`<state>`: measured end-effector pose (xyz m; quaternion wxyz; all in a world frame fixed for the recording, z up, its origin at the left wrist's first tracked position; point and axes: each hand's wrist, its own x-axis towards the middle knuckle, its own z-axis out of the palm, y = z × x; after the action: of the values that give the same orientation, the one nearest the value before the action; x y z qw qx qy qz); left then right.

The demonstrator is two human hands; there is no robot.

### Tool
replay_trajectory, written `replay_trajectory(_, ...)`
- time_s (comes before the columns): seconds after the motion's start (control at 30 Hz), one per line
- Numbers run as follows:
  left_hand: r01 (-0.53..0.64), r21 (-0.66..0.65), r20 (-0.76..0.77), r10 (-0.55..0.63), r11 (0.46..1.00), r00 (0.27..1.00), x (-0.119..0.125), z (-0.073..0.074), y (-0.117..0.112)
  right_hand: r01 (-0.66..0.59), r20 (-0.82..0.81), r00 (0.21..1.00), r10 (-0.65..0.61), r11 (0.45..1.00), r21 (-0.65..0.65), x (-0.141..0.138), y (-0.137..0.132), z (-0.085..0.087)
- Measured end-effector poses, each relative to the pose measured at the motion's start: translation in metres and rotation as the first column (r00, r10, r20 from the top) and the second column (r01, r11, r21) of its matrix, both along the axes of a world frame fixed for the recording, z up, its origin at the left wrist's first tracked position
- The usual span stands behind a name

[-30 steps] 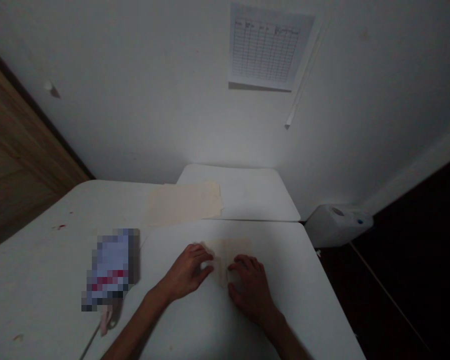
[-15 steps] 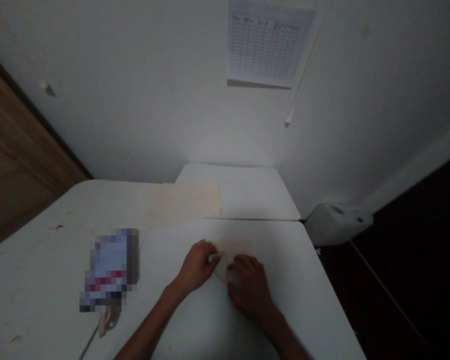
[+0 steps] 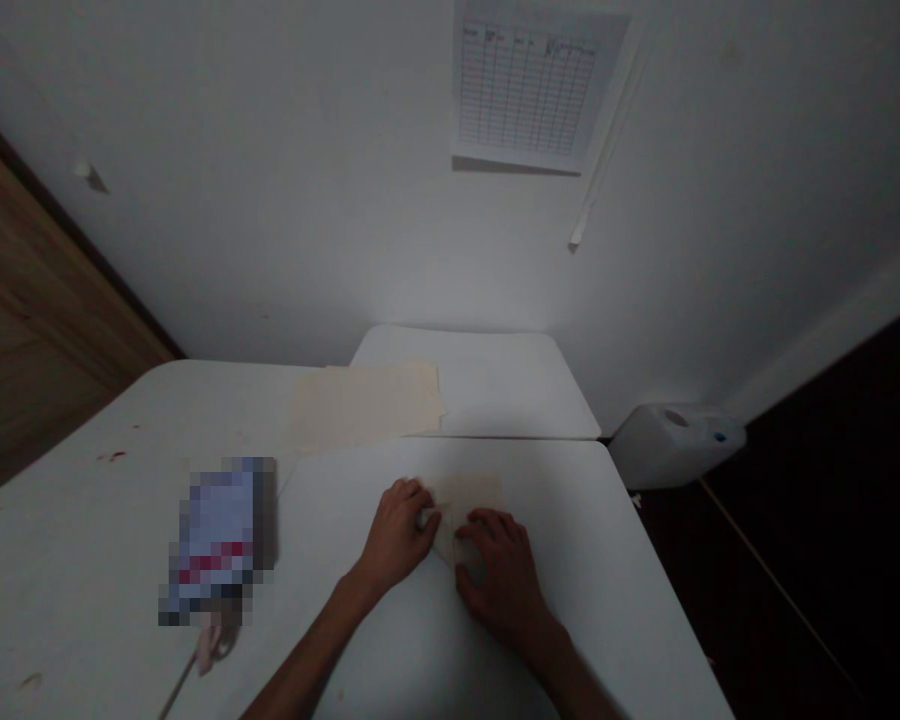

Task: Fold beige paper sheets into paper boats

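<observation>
Cream paper seems part-folded: 1 flap between left-hand fingers (narrowed, grip unclear) and right-hand fingers (parted), unfolded portion beyond them.

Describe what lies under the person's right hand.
Around the right hand, a small pale sheet shows beyond its fingers, with the white tabletop beside it. Whatever lies directly beneath is covered; the sheet's extent there cannot be seen.
</observation>
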<state>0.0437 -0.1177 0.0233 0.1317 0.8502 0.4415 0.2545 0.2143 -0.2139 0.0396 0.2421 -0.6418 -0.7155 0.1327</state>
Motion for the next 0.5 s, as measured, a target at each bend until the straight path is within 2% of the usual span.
replay_trajectory(0.27, -0.03, 0.014, -0.018, 0.03, 0.999, 0.999, 0.003, 0.005, -0.0029, -0.016, 0.034, 0.999, 0.016, 1.0, -0.008, -0.0007, -0.0016, 0.0045)
replay_trajectory(0.5, -0.028, 0.009, -0.037, 0.028, 1.0, 0.999, 0.0028, 0.0017, -0.0006, -0.037, 0.085, 0.996, 0.039, 0.999, -0.023, -0.0001, -0.0024, 0.0055)
